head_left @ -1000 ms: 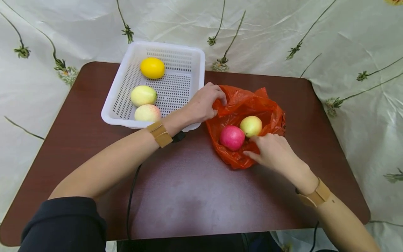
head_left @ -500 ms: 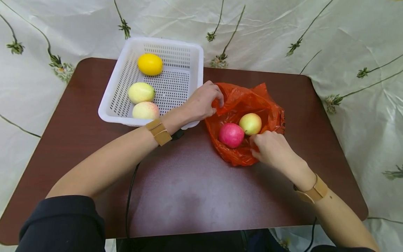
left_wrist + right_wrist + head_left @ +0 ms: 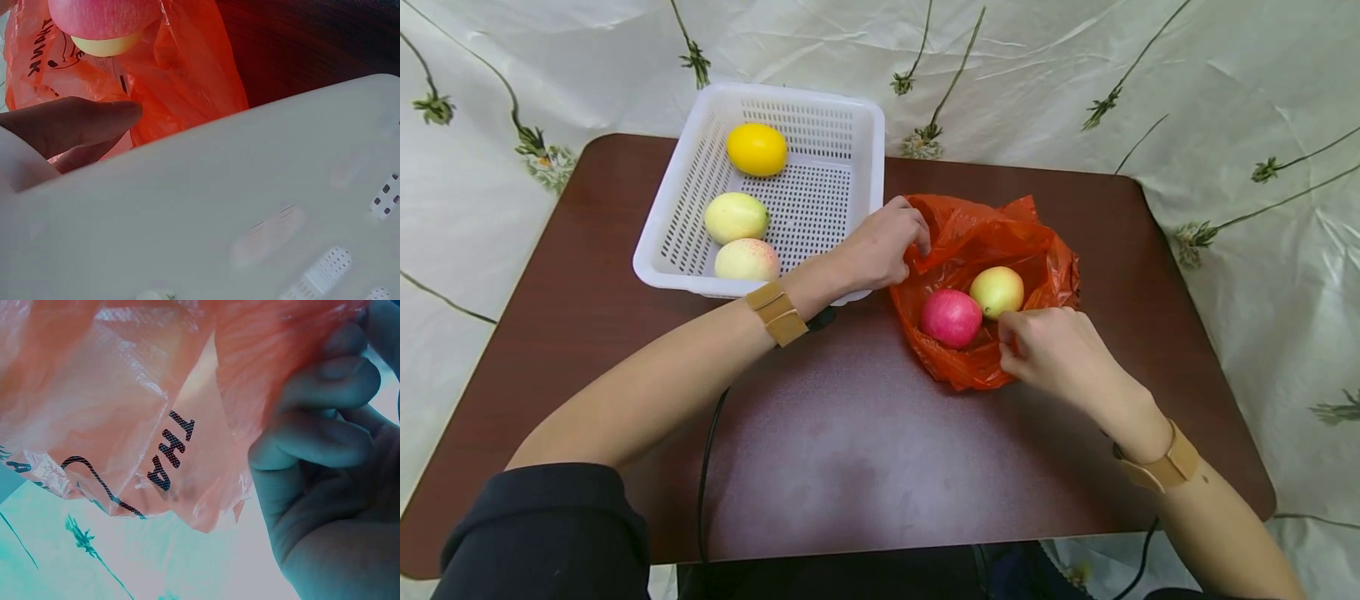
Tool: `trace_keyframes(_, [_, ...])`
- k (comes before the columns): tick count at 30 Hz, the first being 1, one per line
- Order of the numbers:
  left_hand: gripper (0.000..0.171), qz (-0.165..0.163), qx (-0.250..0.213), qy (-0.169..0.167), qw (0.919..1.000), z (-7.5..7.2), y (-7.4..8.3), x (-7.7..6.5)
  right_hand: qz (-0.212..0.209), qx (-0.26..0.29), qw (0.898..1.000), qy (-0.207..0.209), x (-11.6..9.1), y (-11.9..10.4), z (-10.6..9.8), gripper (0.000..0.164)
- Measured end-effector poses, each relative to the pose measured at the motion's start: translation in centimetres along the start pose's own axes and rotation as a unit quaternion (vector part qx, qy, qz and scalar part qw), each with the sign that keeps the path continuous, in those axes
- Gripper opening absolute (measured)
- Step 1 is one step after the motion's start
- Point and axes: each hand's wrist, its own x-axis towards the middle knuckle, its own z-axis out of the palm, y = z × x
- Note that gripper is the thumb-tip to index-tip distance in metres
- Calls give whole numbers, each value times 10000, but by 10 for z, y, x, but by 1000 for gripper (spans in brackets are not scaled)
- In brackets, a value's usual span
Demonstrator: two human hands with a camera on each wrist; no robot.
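Note:
A red plastic bag [image 3: 955, 242] lies with its mouth spread on the right half of the table. Inside it a pink-red apple [image 3: 951, 318] and a yellowish, apple-like fruit [image 3: 997, 292] sit side by side. My left hand [image 3: 882, 247] pinches the bag's left edge, its wrist near the basket's front right corner. At the near right edge, the curled fingers of my right hand [image 3: 1060, 350] grip the bag; the right wrist view shows the gathered plastic [image 3: 275, 356] at the fingertips. Parts of the left fingers are hidden in the left wrist view.
Left of the bag stands a white perforated basket [image 3: 868, 150]. It holds a yellow lemon [image 3: 757, 150], a pale yellow-green fruit [image 3: 736, 217] and a peach [image 3: 747, 260]. A black cable [image 3: 707, 475] runs over the table's [image 3: 850, 467] front edge.
My right hand's thumb and fingers, apart one second ago, have closed on the bag's near right edge. The left hand stays at the bag's left edge. The whole view shifts slightly.

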Motion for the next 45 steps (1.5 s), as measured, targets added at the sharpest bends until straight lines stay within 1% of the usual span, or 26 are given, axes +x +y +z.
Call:
trace_keyframes(6, [18,71,127,65,9999,4,1,1,-184,61,9991,377,-4,0,-1,16])
trace_keyframes(9, [22,158,245,170,9994,5,2,2,-266,94,9974,662,-6,1,-1,14])
trace_keyframes(11, [22,201,323,239,9990,6,3,3,-340,136,9952,904,-7,1,-2,12])
trace_keyframes(14, [12,256,402,364,9982,6,3,3,-409,207,9921,1164,-9,2,-2,10])
trace_keyframes(16, [8,274,410,453,9978,6,3,3,-435,260,9909,1243,-9,2,-1,10])
trace_keyframes(19, [9,269,404,532,9974,5,4,3,-454,312,9910,1216,-11,3,1,10])
trace_keyframes(24, [7,188,387,555,9975,6,5,3,-466,321,9933,1012,-14,3,5,7])
trace_keyframes(27, [13,147,397,530,9977,7,5,3,-502,380,9945,832,-15,1,5,7])
trace_keyframes(28, [17,132,400,502,9979,7,5,3,-525,432,9948,762,-16,0,5,10])
trace_keyframes(32, [26,111,462,367,9982,6,6,3,-731,614,9941,519,-19,-7,5,33])
trace_keyframes(35, [22,93,528,339,9980,6,6,3,-927,552,9936,348,-20,-12,6,40])
trace_keyframes(39, [11,110,526,426,9976,8,6,2,-1052,357,9935,233,-20,-15,6,31])
trace_keyframes(42, [10,149,390,540,9977,8,4,2,-1065,288,9935,272,-19,-15,5,23])
trace_keyframes(45, [10,166,206,640,9976,8,3,-1,-1126,289,9926,339,-19,-14,4,20])
